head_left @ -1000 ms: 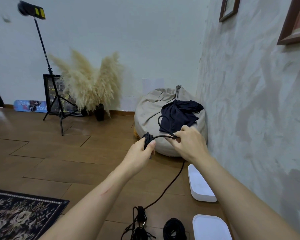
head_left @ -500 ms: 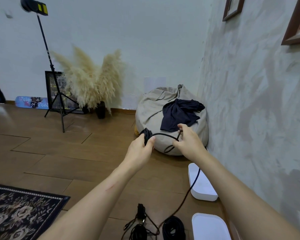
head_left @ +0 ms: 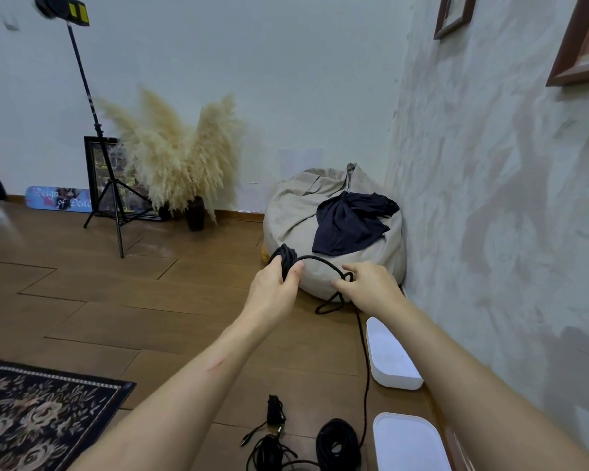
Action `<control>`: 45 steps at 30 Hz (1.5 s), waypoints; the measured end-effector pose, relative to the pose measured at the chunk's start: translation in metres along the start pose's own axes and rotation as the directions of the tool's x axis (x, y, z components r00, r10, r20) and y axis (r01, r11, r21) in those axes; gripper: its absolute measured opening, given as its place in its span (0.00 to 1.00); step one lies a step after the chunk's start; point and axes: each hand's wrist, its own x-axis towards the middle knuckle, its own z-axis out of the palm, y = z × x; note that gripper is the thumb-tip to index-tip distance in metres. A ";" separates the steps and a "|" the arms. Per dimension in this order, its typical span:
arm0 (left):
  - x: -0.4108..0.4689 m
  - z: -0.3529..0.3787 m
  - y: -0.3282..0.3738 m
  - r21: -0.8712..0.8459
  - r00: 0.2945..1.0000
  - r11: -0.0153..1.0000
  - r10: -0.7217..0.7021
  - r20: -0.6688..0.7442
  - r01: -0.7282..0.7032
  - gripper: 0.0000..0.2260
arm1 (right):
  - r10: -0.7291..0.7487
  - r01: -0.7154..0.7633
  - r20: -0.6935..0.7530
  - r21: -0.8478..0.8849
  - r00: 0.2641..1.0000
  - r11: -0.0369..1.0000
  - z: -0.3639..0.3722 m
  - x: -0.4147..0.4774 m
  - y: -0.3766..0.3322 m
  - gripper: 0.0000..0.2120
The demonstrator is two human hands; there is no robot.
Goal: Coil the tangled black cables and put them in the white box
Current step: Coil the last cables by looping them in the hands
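Fingers of left hand (head_left: 274, 290) curl round the coil (head_left: 285, 257); right hand (head_left: 371, 287) pinches the loose cable (head_left: 315, 257).
Best result: slack fed untwisted, each new loop matching the coil.

At the far left of the frame, low against the back wall, a long blue board (head_left: 58, 198) on the floor carries ornate pale lettering, "Reign of Deat", whose end is cut off behind the framed poster (head_left: 97, 164). The poster's print is too small to read.

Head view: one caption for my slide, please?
Left hand grips the coiled black cable; right hand pinches its loose strand.
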 end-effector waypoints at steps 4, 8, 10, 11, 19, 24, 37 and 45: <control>0.000 -0.001 0.000 -0.011 1.000 1.000 -0.004 -0.007 0.004 0.16 | 0.071 -0.080 0.042 0.287 0.997 0.955 0.002 0.003 0.001 0.24; 0.002 -0.005 -0.001 -0.023 1.000 1.000 -0.014 -0.019 0.014 0.16 | -0.058 0.014 0.105 0.380 0.993 0.925 0.002 0.000 -0.001 0.12; 0.003 -0.007 -0.004 -0.019 0.999 0.999 -0.026 -0.024 0.026 0.17 | -0.118 0.063 0.152 0.330 0.981 0.942 -0.003 -0.003 -0.003 0.09; 0.003 -0.008 -0.004 -0.013 0.999 0.999 -0.030 -0.025 0.030 0.18 | -0.134 0.073 0.185 0.305 0.974 0.949 -0.008 -0.005 -0.003 0.08; 0.004 -0.007 -0.009 0.028 0.998 0.998 -0.058 -0.002 0.058 0.18 | -0.168 0.094 0.200 0.333 0.965 0.938 -0.013 -0.002 0.003 0.14; 0.009 -0.009 -0.013 -0.011 0.995 0.996 -0.084 -0.045 0.083 0.20 | -0.186 0.180 0.070 0.081 0.980 0.980 -0.004 0.010 0.009 0.13; 0.013 -0.013 -0.027 -0.030 0.991 0.991 -0.131 -0.023 0.130 0.18 | -0.156 0.151 -0.062 -0.069 0.986 0.986 0.005 0.012 0.037 0.27; 0.015 -0.017 -0.030 -0.040 0.989 0.989 -0.143 -0.038 0.141 0.18 | -0.131 0.140 0.073 -0.154 0.989 0.978 0.003 0.009 0.039 0.27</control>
